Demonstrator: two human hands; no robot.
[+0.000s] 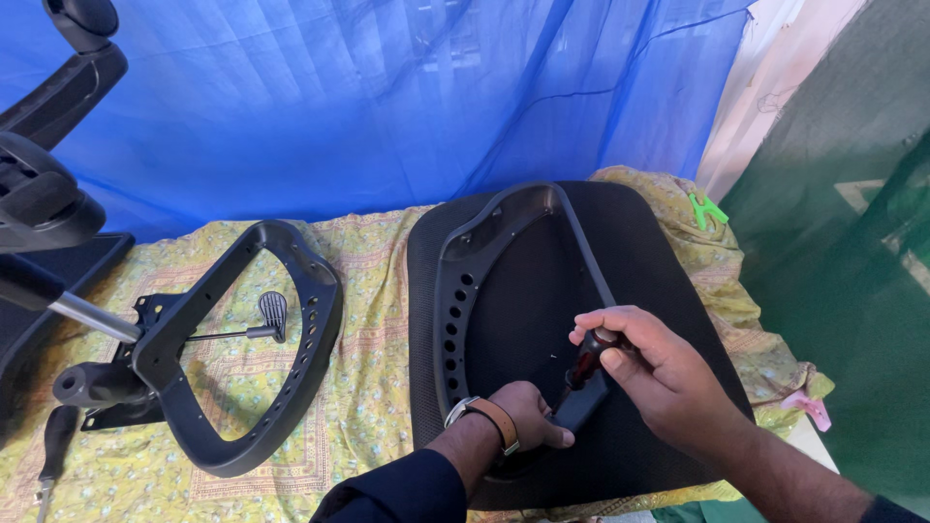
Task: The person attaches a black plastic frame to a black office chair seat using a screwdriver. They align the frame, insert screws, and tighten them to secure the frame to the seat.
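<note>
Nearest, the left hand point(528, 415) is pressed closed against the chair-seat frame point(484, 281) on the black seat cushion point(659, 281), the right hand point(644, 373) clenched round a screwdriver point(583, 366) angled downward, whose tip could slip toward the bracing fingers; beyond, a loose frame point(291, 339) lies.

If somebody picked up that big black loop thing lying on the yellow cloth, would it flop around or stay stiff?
The black loop frame would probably stay stiff: it looks like thick moulded plastic and holds its curve while partly raised off the yellow cloth. It is open in the middle, so likely light for its size. Being flattish, it should not roll.
</note>
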